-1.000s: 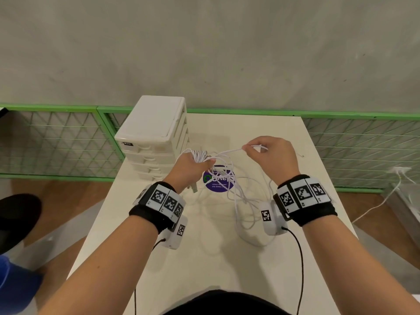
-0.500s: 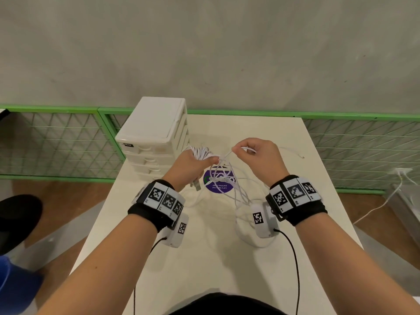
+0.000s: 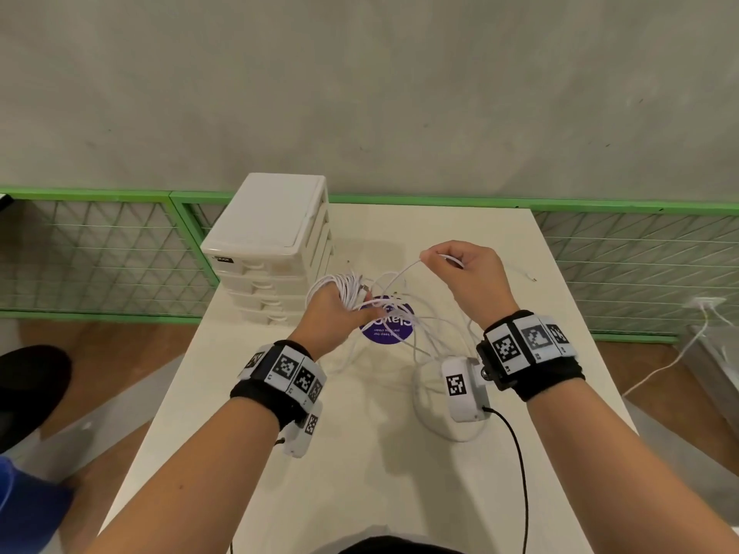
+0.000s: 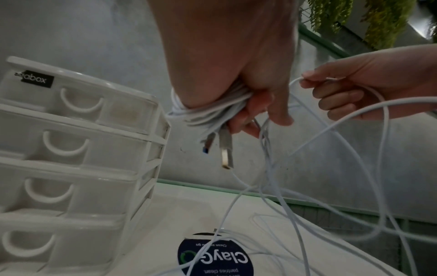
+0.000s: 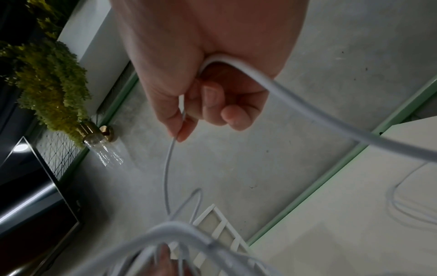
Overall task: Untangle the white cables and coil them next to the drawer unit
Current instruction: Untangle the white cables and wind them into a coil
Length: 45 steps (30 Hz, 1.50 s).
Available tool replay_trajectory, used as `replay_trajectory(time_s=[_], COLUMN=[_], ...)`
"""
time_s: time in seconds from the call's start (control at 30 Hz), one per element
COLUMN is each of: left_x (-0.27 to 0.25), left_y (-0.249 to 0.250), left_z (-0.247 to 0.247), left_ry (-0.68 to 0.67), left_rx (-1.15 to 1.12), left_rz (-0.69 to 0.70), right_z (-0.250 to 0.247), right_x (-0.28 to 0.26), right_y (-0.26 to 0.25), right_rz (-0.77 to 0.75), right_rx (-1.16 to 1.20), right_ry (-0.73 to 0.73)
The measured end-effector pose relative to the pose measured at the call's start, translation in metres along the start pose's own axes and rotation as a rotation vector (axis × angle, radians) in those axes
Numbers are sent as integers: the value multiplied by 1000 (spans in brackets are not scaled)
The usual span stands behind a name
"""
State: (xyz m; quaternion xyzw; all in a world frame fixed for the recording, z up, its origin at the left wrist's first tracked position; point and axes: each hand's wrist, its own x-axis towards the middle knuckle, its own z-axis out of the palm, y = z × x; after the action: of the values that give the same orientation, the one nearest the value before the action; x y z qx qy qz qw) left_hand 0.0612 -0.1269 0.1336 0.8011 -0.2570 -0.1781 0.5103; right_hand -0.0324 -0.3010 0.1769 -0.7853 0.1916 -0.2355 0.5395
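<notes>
- The white cables (image 3: 404, 313) are being held above the table (image 3: 360, 453), just to the right of the drawer unit (image 3: 272, 249); a wound bundle (image 3: 344, 287) is being gripped in the left hand (image 3: 336, 317), and loose loops are trailing down onto the tabletop.
- The drawer unit is standing at the table's back left corner; four drawers are being counted in the left wrist view, each with a curved handle, all shut, and their contents cannot be told through the cloudy fronts.
- The left hand's fingers (image 4: 246, 119) are being kept curled round the bundle, with two metal plugs (image 4: 224, 149) hanging out below the fist.
- A single strand (image 3: 400, 273) is being pinched between thumb and forefinger of the right hand (image 3: 468, 273), which is being held higher and to the right of the left hand; the remaining fingers (image 5: 227, 104) are curled in.
- That strand is being stretched from the right hand's pinch down towards the bundle at the left hand.
- One free cable end (image 3: 528, 275) is lying on the table to the right of the right hand, apart from it.
- A round purple sticker (image 3: 390, 333) is being partly covered by loose loops, below and between the two hands.
- How many separate cables are in the tangle cannot be told.
</notes>
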Motion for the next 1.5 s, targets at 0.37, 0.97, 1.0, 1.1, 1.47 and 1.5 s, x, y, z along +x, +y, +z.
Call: replay_trajectory(time_s=[0.37,0.97,1.0,1.1,1.47,1.5], left_x=[9,33,34,34,29,30], left_y=[26,40,39,40,36,33], left_z=[-1,-2,-2,0,-7,-15], left_ry=[-29,138,162,192,251,291], left_rx=[-9,85,77,-16,-338,-375], left_rz=[45,-93,-104,-137,-210,-222], right_z=[14,-17,-16,-2,48,43], right_x=[3,0,-4,-18,-22,-22], right_y=[16,-13,-20,-25,25,29], right_rz=[-38,-165,-115,6,-75,-81], right_rx=[-262,-82,-47,-136,-695,-579], right_ry=[-162,-23,-137,-459,-322,-336])
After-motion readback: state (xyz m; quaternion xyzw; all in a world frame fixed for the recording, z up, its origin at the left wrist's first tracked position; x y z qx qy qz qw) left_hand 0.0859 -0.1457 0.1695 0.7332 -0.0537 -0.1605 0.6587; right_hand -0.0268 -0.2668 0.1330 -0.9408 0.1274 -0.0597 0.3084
